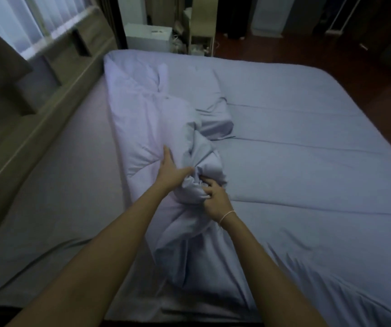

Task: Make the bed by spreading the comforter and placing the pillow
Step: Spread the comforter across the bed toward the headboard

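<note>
A pale lilac comforter (pixel 307 142) covers most of the bed, flat on the right and bunched into a ridge down the middle. My left hand (pixel 172 172) presses flat on the left side of that bunch, thumb hooked into a fold. My right hand (pixel 214 197), with a thin band on its wrist, is shut on a wad of the bunched comforter. A folded-back flap of comforter (pixel 138 109) lies left of the ridge. A pillow-like bulge (pixel 211 114) shows beyond the bunch; I cannot tell if it is a pillow.
The bare fitted sheet (pixel 55 185) shows on the bed's left strip beside a wooden headboard with shelves (pixel 55 67). A white box (pixel 147 36) and a small shelf unit (pixel 201 38) stand past the far edge. Dark wood floor (pixel 331 48) lies on the right.
</note>
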`<action>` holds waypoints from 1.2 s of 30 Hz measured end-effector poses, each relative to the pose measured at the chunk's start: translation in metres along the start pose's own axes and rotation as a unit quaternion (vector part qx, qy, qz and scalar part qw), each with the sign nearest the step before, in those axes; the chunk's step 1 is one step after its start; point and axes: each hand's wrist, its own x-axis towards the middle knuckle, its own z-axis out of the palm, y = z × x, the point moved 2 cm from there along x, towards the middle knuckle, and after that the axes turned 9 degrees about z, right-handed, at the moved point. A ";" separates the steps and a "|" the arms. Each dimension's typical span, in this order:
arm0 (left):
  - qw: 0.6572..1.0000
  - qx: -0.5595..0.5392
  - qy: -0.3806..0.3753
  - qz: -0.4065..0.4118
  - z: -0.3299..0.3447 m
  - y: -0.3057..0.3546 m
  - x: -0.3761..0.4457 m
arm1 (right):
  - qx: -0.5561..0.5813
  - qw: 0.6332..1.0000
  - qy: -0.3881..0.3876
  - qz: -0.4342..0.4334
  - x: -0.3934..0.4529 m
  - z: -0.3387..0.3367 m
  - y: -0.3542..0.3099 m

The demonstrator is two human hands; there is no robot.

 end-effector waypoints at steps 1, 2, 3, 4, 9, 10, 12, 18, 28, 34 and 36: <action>0.999 0.035 -0.014 -0.009 -0.006 -0.007 -0.001 | -0.014 1.000 -0.021 -0.002 -0.005 0.006 0.000; 0.997 0.067 -0.019 -0.010 -0.014 -0.017 -0.003 | -0.026 0.999 -0.042 -0.001 -0.008 0.012 0.001; 0.996 0.088 -0.017 -0.006 -0.023 -0.030 -0.004 | -0.025 0.998 -0.061 0.009 -0.012 0.015 0.003; 0.995 0.101 -0.010 -0.004 -0.036 -0.042 -0.007 | -0.004 0.997 -0.077 0.027 -0.015 0.019 0.007; 0.990 0.126 0.045 -0.051 -0.120 -0.104 -0.046 | 0.016 0.998 -0.004 0.065 -0.007 0.037 0.017; 0.988 0.127 0.064 -0.053 -0.139 -0.116 -0.057 | -0.005 0.998 -0.007 0.061 -0.004 0.044 0.014; 0.983 0.124 0.114 -0.076 -0.180 -0.141 -0.081 | -0.030 0.996 -0.044 0.065 0.002 0.064 0.003; 0.943 0.069 0.247 -0.212 -0.279 -0.220 -0.160 | -0.085 0.987 -0.139 -0.013 0.011 0.141 -0.030; 0.882 0.041 0.370 -0.288 -0.293 -0.243 -0.240 | -0.148 0.926 -0.346 -0.039 -0.004 0.232 -0.039; 0.875 0.006 0.398 -0.276 -0.276 -0.244 -0.255 | -0.309 0.934 -0.170 -0.061 0.004 0.257 -0.038; 0.877 0.004 0.391 -0.278 -0.275 -0.254 -0.259 | -0.323 0.922 -0.213 0.013 0.009 0.266 -0.031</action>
